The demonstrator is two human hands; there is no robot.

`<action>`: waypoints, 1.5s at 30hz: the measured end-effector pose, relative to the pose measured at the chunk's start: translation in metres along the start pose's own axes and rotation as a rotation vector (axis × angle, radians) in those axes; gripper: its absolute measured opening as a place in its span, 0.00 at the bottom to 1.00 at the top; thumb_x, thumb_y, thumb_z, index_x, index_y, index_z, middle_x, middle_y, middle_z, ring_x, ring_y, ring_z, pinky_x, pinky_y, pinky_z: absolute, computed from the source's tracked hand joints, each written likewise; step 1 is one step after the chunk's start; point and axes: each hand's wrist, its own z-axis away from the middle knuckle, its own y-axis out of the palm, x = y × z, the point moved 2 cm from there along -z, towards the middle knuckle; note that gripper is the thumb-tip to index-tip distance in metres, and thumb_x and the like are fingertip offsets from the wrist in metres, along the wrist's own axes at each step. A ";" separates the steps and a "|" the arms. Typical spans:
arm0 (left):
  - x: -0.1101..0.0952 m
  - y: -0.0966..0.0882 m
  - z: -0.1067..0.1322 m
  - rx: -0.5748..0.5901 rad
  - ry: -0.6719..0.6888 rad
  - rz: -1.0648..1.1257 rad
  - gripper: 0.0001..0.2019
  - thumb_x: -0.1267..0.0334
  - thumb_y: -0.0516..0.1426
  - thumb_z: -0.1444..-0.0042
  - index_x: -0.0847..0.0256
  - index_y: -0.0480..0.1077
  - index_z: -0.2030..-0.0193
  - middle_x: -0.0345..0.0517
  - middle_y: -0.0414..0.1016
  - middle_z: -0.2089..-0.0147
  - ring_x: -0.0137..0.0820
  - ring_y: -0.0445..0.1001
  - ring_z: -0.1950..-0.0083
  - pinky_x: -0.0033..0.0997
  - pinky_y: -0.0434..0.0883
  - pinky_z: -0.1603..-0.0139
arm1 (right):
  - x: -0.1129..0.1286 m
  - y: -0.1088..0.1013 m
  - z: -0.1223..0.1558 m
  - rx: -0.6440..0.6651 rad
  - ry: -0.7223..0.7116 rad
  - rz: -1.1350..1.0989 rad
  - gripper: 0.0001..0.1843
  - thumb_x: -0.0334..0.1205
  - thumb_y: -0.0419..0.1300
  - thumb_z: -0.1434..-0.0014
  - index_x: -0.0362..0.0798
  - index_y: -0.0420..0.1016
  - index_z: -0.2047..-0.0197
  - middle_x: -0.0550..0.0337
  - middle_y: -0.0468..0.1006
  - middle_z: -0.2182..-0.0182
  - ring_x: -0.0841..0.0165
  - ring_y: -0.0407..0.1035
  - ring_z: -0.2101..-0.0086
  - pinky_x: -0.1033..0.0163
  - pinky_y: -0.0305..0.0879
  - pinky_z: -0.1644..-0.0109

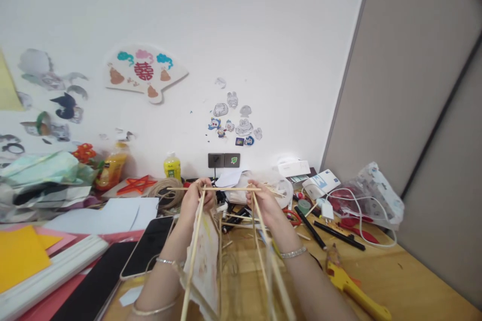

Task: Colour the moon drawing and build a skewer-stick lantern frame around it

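A frame of thin wooden sticks is held up over the table between my hands. My left hand closes round its far left corner, where a crosswise stick meets a long one. At the far right corner my right hand pinches the other end of that crosswise stick against the right-hand sticks. A whitish sheet with faint coloured marks hangs along the frame's left side. The near ends of the sticks run out of view at the bottom.
A yellow glue gun lies at the right, near black pens and a white charger cable. Leftward are a phone, paper sheets and a twine roll. Bottles stand along the wall.
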 end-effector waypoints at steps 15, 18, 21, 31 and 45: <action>0.023 0.017 0.004 -0.026 -0.023 -0.071 0.08 0.59 0.54 0.47 0.60 0.65 0.74 0.29 0.55 0.90 0.20 0.49 0.91 0.16 0.47 0.89 | 0.002 0.003 0.007 -0.054 -0.047 -0.186 0.10 0.36 0.61 0.56 0.48 0.73 0.66 0.68 0.68 0.82 0.74 0.60 0.81 0.70 0.57 0.79; 0.032 0.023 0.006 -0.041 -0.026 -0.090 0.09 0.57 0.54 0.48 0.60 0.65 0.73 0.29 0.56 0.88 0.19 0.49 0.89 0.16 0.47 0.88 | 0.001 -0.002 0.010 -0.097 -0.095 -0.235 0.09 0.39 0.59 0.56 0.48 0.73 0.68 0.66 0.70 0.80 0.73 0.63 0.80 0.68 0.58 0.78; 0.033 0.023 0.006 -0.053 -0.035 -0.105 0.10 0.55 0.55 0.49 0.60 0.65 0.73 0.28 0.55 0.89 0.19 0.49 0.89 0.16 0.47 0.88 | 0.002 -0.003 0.011 -0.115 -0.115 -0.256 0.06 0.39 0.59 0.54 0.47 0.73 0.70 0.66 0.69 0.80 0.73 0.63 0.80 0.69 0.58 0.79; 0.023 0.009 -0.002 0.005 -0.087 -0.114 0.30 0.31 0.50 0.52 0.61 0.66 0.72 0.29 0.53 0.91 0.20 0.46 0.92 0.18 0.45 0.89 | 0.017 -0.020 0.003 -0.156 -0.138 -0.258 0.09 0.39 0.61 0.50 0.47 0.66 0.77 0.69 0.63 0.83 0.79 0.54 0.85 0.74 0.50 0.83; 0.009 0.016 0.007 -0.124 -0.114 -0.193 0.10 0.58 0.54 0.52 0.61 0.66 0.77 0.29 0.53 0.92 0.19 0.46 0.92 0.17 0.44 0.89 | 0.026 -0.018 0.000 -0.165 -0.098 -0.086 0.09 0.43 0.61 0.52 0.46 0.68 0.73 0.70 0.64 0.85 0.79 0.53 0.87 0.74 0.46 0.85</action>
